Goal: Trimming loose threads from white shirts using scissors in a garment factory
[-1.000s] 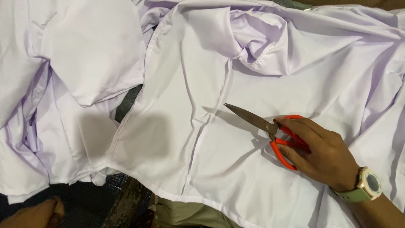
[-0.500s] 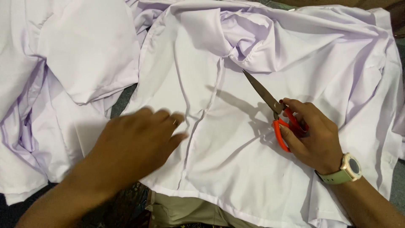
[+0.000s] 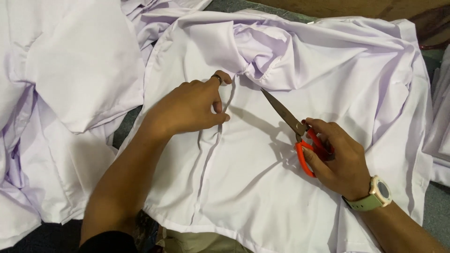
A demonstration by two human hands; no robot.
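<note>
A grey-green counter (image 3: pixel 436 213) shows at four o'clock and again in a strip at twelve. A brown wooden surface (image 3: pixel 356 8) crosses the one o'clock corner. Soft, even light falls from above, casting faint shadows.

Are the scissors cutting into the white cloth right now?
No, the scissors in the right hand are shut, their blades lying on top of the cloth.

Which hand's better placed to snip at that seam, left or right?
Right. The right hand already grips the orange-handled scissors, blades aimed toward the seam; the left hand is pinching the fabric there.
</note>
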